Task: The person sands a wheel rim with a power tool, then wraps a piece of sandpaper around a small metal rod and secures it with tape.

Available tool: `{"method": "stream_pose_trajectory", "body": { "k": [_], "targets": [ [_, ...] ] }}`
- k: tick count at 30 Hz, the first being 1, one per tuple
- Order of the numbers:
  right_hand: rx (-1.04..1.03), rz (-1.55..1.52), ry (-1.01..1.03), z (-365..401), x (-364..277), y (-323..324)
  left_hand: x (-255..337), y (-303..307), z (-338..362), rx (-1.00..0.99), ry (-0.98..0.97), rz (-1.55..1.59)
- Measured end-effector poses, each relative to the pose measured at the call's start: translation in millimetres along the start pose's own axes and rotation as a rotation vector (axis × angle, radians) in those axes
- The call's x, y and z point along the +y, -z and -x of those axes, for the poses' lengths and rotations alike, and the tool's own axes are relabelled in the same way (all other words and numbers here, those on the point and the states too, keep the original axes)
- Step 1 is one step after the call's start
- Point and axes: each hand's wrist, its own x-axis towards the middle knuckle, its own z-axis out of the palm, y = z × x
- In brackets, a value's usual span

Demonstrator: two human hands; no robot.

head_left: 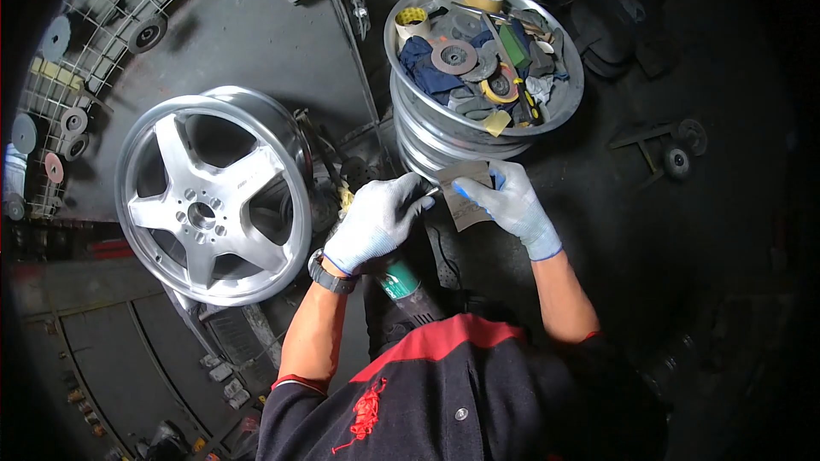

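Note:
Both hands wear pale gloves and meet in front of my chest. My right hand (506,205) pinches a brown sheet of sandpaper (465,196) by its right side. Close to the sheet's left edge, my left hand (378,220) is closed around a small metal-tipped piece (433,191); most of it is hidden by the fingers. Below my left wrist lies a green and black power tool (400,282), partly covered by the arm. A silver five-spoke wheel rim (202,215) stands to the left of my left hand.
Behind my hands, stacked rims (410,124) hold tape rolls, abrasive discs (453,57), cloths and tools. A wire rack (102,55) with hanging discs curves along the upper left. A metal stand with a small wheel (676,162) is at the right. Cables (363,77) hang behind.

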Motion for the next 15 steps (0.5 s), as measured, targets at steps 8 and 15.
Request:
{"method": "stream_pose_trajectory", "body": {
  "k": [8,15],
  "targets": [
    [0.053,-0.107,-0.094,2,1,-10,-3,1,1,-0.034,0.024,0.055],
    [0.058,-0.116,-0.054,0,3,-14,-5,0,2,-0.028,0.058,0.069]
  ]
}}
